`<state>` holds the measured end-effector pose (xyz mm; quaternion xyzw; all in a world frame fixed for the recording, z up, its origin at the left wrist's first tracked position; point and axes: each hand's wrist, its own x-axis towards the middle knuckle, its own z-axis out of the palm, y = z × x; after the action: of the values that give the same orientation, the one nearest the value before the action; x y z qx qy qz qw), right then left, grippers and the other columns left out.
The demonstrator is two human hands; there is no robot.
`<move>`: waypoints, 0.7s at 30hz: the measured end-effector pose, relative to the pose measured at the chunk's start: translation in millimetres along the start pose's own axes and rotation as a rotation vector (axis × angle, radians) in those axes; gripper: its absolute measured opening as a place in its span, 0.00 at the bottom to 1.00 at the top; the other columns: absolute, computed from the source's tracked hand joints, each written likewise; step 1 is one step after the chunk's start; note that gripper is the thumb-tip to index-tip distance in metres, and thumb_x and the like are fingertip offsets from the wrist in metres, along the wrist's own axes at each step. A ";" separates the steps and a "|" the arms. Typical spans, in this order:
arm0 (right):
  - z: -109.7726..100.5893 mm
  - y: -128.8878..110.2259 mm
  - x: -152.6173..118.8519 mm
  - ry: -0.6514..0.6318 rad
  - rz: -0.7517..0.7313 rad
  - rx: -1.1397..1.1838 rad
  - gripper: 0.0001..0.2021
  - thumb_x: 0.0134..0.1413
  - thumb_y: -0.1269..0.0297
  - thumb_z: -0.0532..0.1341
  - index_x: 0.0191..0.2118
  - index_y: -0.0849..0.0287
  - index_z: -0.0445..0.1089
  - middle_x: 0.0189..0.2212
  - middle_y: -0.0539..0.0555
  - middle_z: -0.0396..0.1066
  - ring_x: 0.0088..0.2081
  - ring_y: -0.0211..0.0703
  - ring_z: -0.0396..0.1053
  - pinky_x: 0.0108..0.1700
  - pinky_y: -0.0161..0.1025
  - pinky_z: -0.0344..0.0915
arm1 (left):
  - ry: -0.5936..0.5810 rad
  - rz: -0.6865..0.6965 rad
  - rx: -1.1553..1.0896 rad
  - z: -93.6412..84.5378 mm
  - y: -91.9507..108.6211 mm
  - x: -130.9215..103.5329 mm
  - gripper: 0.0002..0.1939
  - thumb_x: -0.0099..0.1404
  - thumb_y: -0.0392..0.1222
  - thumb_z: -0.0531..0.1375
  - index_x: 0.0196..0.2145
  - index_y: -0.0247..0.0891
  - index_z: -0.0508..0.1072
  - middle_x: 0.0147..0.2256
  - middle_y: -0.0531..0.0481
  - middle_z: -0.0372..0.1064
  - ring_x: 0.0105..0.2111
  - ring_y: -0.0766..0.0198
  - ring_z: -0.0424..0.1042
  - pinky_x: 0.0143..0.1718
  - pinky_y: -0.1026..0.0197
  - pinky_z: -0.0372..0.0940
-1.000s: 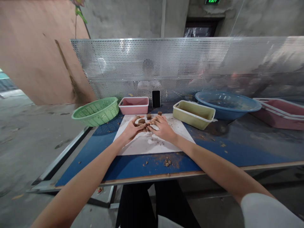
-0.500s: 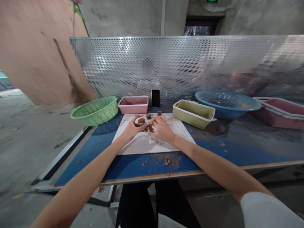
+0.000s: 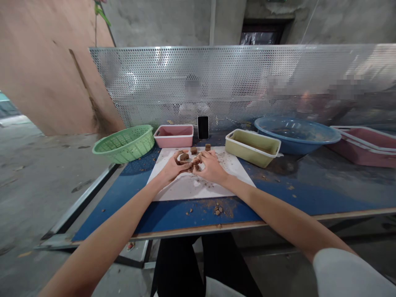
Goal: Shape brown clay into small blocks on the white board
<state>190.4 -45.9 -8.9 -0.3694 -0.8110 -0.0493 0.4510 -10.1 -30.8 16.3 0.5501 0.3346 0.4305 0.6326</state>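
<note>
Over a white board [image 3: 198, 190], my left hand [image 3: 173, 168] and my right hand [image 3: 211, 168] meet at the fingertips. Between them they grip a small brown lump of clay [image 3: 195, 167], mostly covered by the fingers. Just beyond my left fingers lies a brown clay block [image 3: 184, 156] on the board. Two more clay blocks stand farther back, one brown block [image 3: 193, 150] near the middle and another block [image 3: 208, 147] behind my right hand. Brown crumbs are scattered over the board around my right hand.
A green basket [image 3: 125, 146], a pink bin [image 3: 173, 141], an upright phone [image 3: 203, 128], a yellow-green bin [image 3: 252, 150] and a blue basin [image 3: 297, 138] line the back. More pink bins [image 3: 368, 150] stand far right. Clay bits [image 3: 218, 210] lie near the blue table's front edge.
Both hands stay in nearly the same place around the clay lump, with only slight finger shifts. The view has tilted very slightly.
</note>
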 end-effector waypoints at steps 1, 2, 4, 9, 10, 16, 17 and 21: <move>-0.2 -0.1 0.2 -0.004 0.018 0.026 0.06 0.54 0.66 0.66 0.36 0.55 0.68 0.37 0.54 0.76 0.43 0.51 0.73 0.55 0.53 0.59 | -0.004 -0.004 -0.004 0.2 0.5 -0.4 0.47 0.45 0.42 0.83 0.58 0.39 0.66 0.35 0.52 0.79 0.30 0.61 0.80 0.42 0.55 0.75; -0.6 -0.2 0.4 -0.007 0.038 0.053 0.06 0.54 0.66 0.66 0.36 0.55 0.68 0.37 0.53 0.76 0.42 0.51 0.73 0.55 0.53 0.59 | -0.009 -0.007 -0.008 0.2 1.0 -0.8 0.46 0.45 0.42 0.83 0.57 0.39 0.67 0.36 0.51 0.79 0.31 0.61 0.80 0.43 0.54 0.75; -1.8 0.3 0.8 -0.007 0.078 0.101 0.05 0.54 0.66 0.65 0.35 0.54 0.68 0.36 0.53 0.75 0.42 0.50 0.72 0.54 0.53 0.60 | -0.021 -0.008 -0.010 -0.6 1.3 -1.2 0.44 0.45 0.42 0.82 0.56 0.39 0.68 0.37 0.51 0.79 0.32 0.61 0.80 0.43 0.53 0.76; -6.9 5.8 0.8 -0.025 0.103 0.203 0.02 0.62 0.64 0.59 0.37 0.53 0.64 0.36 0.53 0.72 0.41 0.49 0.70 0.51 0.51 0.62 | 0.005 0.022 -0.019 -6.3 -0.8 0.9 0.41 0.48 0.41 0.81 0.55 0.38 0.68 0.36 0.50 0.78 0.34 0.58 0.81 0.44 0.52 0.75; -8.0 7.0 0.7 -0.033 0.108 0.218 0.02 0.64 0.64 0.56 0.38 0.53 0.63 0.37 0.53 0.72 0.41 0.49 0.69 0.51 0.50 0.62 | 0.017 0.032 -0.025 -7.6 -1.5 1.7 0.40 0.49 0.41 0.81 0.55 0.38 0.68 0.36 0.50 0.78 0.35 0.58 0.81 0.44 0.53 0.75; -12.3 6.9 1.4 -0.039 0.152 0.285 0.14 0.76 0.58 0.47 0.36 0.52 0.60 0.34 0.52 0.70 0.37 0.47 0.66 0.46 0.48 0.63 | 0.054 0.073 0.102 -14.5 -1.6 5.6 0.39 0.50 0.44 0.79 0.55 0.37 0.68 0.35 0.47 0.79 0.36 0.56 0.81 0.43 0.53 0.74; -12.8 6.0 1.7 -0.040 0.162 0.288 0.15 0.76 0.56 0.48 0.35 0.52 0.60 0.32 0.51 0.69 0.36 0.47 0.66 0.45 0.47 0.63 | 0.056 0.085 0.192 -16.2 -1.1 5.8 0.38 0.51 0.45 0.79 0.55 0.38 0.68 0.35 0.46 0.79 0.36 0.55 0.81 0.41 0.54 0.74; -14.3 4.5 2.6 -0.051 0.154 0.273 0.13 0.75 0.54 0.53 0.37 0.53 0.64 0.34 0.52 0.72 0.38 0.47 0.68 0.46 0.46 0.63 | 0.038 0.204 0.600 -26.2 -0.3 6.2 0.32 0.52 0.44 0.76 0.53 0.40 0.73 0.34 0.47 0.80 0.36 0.53 0.81 0.37 0.57 0.71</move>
<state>202.4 -47.1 0.3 -0.3670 -0.7906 0.1055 0.4788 -31.0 -14.4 11.9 0.7346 0.4015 0.3839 0.3896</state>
